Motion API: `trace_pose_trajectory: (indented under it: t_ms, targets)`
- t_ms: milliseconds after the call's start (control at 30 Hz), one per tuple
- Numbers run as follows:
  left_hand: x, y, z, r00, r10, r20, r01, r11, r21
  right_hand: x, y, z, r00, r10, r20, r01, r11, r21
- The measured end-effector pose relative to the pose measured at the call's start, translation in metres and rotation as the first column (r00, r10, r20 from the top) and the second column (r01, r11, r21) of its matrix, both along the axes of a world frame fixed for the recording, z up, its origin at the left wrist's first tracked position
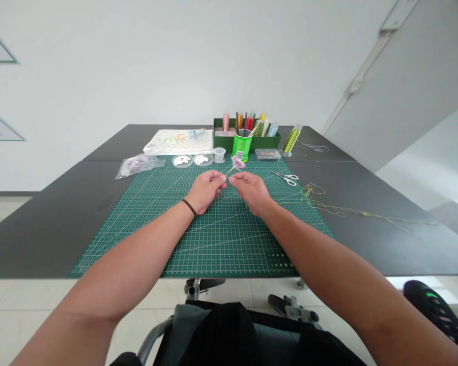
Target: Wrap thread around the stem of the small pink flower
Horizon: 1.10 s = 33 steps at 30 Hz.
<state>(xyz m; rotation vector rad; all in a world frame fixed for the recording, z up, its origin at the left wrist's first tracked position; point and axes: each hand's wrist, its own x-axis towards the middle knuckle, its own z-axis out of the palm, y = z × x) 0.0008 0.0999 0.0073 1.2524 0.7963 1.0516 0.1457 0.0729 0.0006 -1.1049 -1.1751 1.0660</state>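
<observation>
A small pale purple flower (237, 162) on a thin stem (230, 171) tilts up over the green cutting mat (221, 239). My left hand (208, 190) pinches the lower stem between thumb and fingertips. Close beside it, my right hand (252, 190) is closed in a pinch on a fine yellow-green thread (328, 207). That thread shows by the right hand's lower edge and trails off to the right in loose tangles. The exact spot where thread and stem meet is too small to make out.
White-handled scissors (288, 178) lie right of my hands. Behind stand a green can (242, 146) of tools, a dark green box (218, 134) with bead tubes, and a yellow-green spool (291, 141). Small dishes (182, 161), a white tray (164, 142) and a plastic bag (137, 165) sit left.
</observation>
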Motion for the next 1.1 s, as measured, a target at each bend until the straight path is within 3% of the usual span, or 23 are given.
trace_pose_trajectory:
  t_ms: [233, 400, 600, 833, 967, 1100]
  targets:
    - [-0.004, 0.010, -0.004, 0.956, 0.227, -0.183, -0.193, 0.963, 0.187, 0.002, 0.000, 0.000, 0.998, -0.011, 0.064, 0.009, 1.000, 0.019]
    - [-0.008, 0.015, -0.007, 0.895, 0.336, -0.293, -0.237, 0.915, 0.325, 0.005, -0.005, 0.005, 0.958, -0.057, 0.282, -0.001, 0.980, 0.200]
    - [-0.009, 0.013, -0.005, 0.846, 0.403, -0.349, -0.247, 0.876, 0.413, 0.010, -0.015, 0.012, 0.823, -0.237, 0.517, -0.007, 0.905, 0.425]
    - [-0.008, 0.006, -0.003, 0.801, 0.363, -0.476, -0.094, 0.862, 0.498, 0.015, -0.020, 0.021, 0.724, -0.289, 0.626, -0.116, 0.844, 0.523]
    - [-0.009, 0.002, -0.003, 0.779, 0.295, -0.553, 0.091, 0.820, 0.565, 0.021, -0.017, 0.022, 0.675, -0.377, 0.635, -0.092, 0.810, 0.579]
    - [-0.010, -0.001, -0.003, 0.705, 0.244, -0.666, 0.269, 0.777, 0.569, 0.029, -0.011, 0.023, 0.634, -0.417, 0.652, -0.083, 0.801, 0.593]
